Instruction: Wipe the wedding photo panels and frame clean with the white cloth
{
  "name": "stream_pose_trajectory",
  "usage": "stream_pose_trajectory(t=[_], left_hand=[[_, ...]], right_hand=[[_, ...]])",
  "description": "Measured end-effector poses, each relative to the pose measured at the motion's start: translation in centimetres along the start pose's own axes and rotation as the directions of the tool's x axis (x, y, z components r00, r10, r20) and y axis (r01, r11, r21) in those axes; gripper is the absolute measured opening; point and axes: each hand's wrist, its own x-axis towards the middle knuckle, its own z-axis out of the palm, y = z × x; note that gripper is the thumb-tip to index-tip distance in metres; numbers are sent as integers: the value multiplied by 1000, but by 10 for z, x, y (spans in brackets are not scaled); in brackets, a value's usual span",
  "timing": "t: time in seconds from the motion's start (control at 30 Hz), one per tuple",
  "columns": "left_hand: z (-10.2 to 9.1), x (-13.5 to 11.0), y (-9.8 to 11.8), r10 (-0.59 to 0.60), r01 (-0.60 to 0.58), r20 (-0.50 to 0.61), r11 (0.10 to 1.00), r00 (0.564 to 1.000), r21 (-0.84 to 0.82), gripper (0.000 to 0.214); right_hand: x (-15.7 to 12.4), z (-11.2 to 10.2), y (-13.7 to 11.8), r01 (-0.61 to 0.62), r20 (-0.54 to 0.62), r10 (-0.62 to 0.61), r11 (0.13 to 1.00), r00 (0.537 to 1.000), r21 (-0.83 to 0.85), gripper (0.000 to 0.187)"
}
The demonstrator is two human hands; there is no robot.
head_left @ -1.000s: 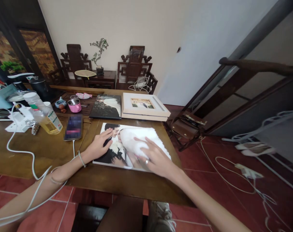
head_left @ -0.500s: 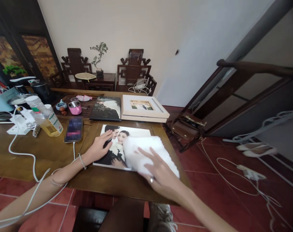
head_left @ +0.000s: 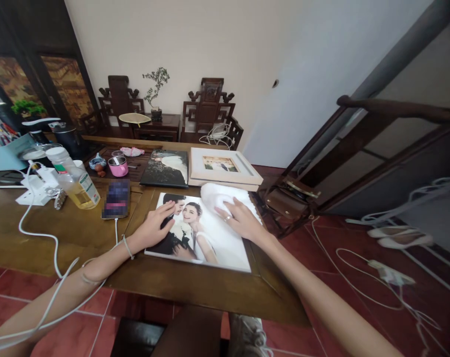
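A wedding photo panel [head_left: 210, 240] lies flat on the wooden table in front of me. My left hand [head_left: 158, 224] rests on its left side with fingers stretched out, holding nothing. A fluffy white cloth [head_left: 210, 194] covers the panel's upper right corner and hangs past its edge. My right hand [head_left: 240, 217], with a ring on one finger, presses the cloth against the surface, its fingers partly sunk into the pile. Just behind the panel lie a dark photo panel [head_left: 161, 171] and a white framed photo box [head_left: 230, 184].
On the left of the table [head_left: 76, 248] are a phone [head_left: 115, 198] on a cable, an oil-like bottle [head_left: 84, 191], a power strip [head_left: 37, 188] and a pink cup [head_left: 118, 167]. A white cord [head_left: 54, 248] runs over my left forearm. A wooden chair with a brown bag [head_left: 290, 201] stands right.
My right hand has moved the white cloth up and away from me, from the panel's lower right to its upper right corner. My left hand stays in place on the panel.
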Motion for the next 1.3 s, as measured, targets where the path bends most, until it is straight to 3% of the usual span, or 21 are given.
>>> stream_pose_trajectory(t=[0.13, 0.2, 0.3, 0.37, 0.43, 0.5, 0.6, 0.73, 0.87, 1.0, 1.07, 1.13, 1.17, 1.23, 1.3], left_hand=[[1, 0, 0, -31, 30, -27, 998, 999, -52, 42], [1, 2, 2, -64, 55, -77, 991, 995, -121, 41], [-3, 5, 6, -137, 85, -200, 964, 970, -250, 38], [-6, 7, 7, -205, 97, -284, 931, 937, -352, 35], [-10, 8, 5, -301, 120, -317, 868, 899, -482, 33], [-15, 9, 1, -439, 185, -274, 754, 856, -630, 34], [-23, 10, -7, -635, 295, -114, 501, 764, -814, 35], [-42, 12, -12, -728, 341, 105, 185, 678, -921, 31], [-65, 8, -4, -710, 410, 293, -6, 640, -912, 31], [-79, 4, 15, -636, 424, 388, -104, 667, -900, 34], [-78, 3, 23, -591, 405, 364, -69, 720, -912, 36], [-75, 0, 28, -551, 374, 280, 63, 786, -925, 37], [-74, -3, 27, -536, 356, 214, 177, 817, -918, 37], [-77, -16, 20, -504, 322, 37, 491, 863, -810, 38], [-87, -40, 3, -425, 293, -195, 828, 884, -479, 34]], right_hand=[[-9, 5, -30, 49, 34, -49, 999, 998, -13, 29], [-26, 5, -59, 141, 94, -143, 990, 985, 24, 25], [-46, 3, -93, 309, 180, -335, 938, 925, 157, 21], [-45, 0, -99, 338, 188, -375, 920, 908, 200, 21], [-30, -1, -91, 276, 176, -307, 944, 935, 178, 23], [-8, -1, -78, 164, 160, -184, 978, 970, 127, 27], [21, 3, -70, 76, 150, -85, 995, 985, 67, 29], [19, 11, -100, 202, 188, -210, 977, 960, 64, 27], [-14, 9, -139, 370, 139, -378, 925, 915, 81, 27], [-36, 8, -146, 340, 8, -340, 940, 940, -12, 9], [-41, 10, -142, 310, -98, -310, 951, 946, -22, 14], [-44, 10, -136, 284, -189, -277, 959, 942, 11, 29], [-46, 9, -133, 273, -218, -260, 961, 941, 36, 42], [-49, 5, -127, 258, -249, -231, 963, 941, 79, 61], [-51, -3, -120, 254, -272, -216, 961, 938, 113, 68]])
